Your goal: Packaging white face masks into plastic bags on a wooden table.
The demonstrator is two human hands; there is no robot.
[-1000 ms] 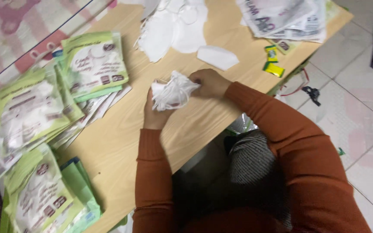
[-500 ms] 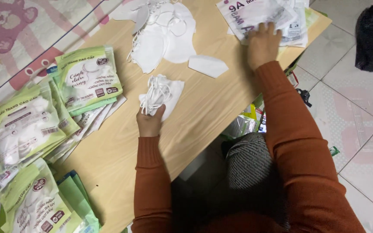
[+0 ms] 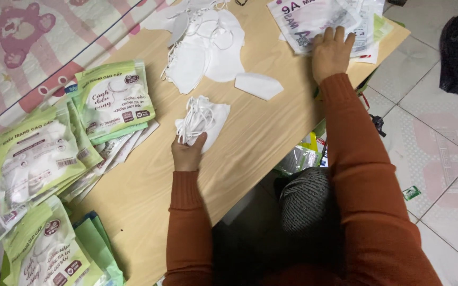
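Left hand (image 3: 186, 153) grips a small stack of folded white fabric face masks (image 3: 201, 121) at the centre of the light wooden table (image 3: 250, 143) — unchanged from 0.5 s ago. Right hand (image 3: 331, 52), fingers spread flat, now presses further onto the clear printed plastic pouches (image 3: 314, 18) at upper right — holding nothing

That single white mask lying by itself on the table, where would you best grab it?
Probably pinch the single white mask at its narrow pointed right tip, coming from above on the right. It lies flat and apart from the mask pile, and that tip points toward the right hand.
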